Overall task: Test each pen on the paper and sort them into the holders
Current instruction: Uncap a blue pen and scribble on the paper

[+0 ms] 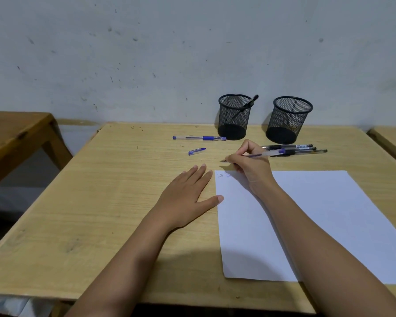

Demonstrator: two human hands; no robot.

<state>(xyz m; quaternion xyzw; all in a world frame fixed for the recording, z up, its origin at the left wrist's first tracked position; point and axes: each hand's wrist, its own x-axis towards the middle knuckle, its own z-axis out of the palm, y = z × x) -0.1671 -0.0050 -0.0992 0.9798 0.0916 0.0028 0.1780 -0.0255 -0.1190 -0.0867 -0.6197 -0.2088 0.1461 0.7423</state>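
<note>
My right hand (pixel 249 164) grips an uncapped blue pen (pixel 269 153), its tip just past the top left corner of the white paper (pixel 318 220), where faint scribbles show. My left hand (pixel 187 193) lies flat on the table beside the paper's left edge, thumb touching it. A blue cap (pixel 197 151) lies loose on the table. Another blue pen (pixel 199 138) lies capped behind it. Black pens (pixel 306 149) lie in a bunch below the right holder. Two black mesh holders stand at the back: the left holder (pixel 234 117) contains one black pen, the right holder (pixel 288 120) looks empty.
The wooden table (pixel 100 213) ends against a grey wall. A second wooden table (pixel 13 136) stands at the left across a gap, and another table's edge (pixel 393 143) shows at the far right.
</note>
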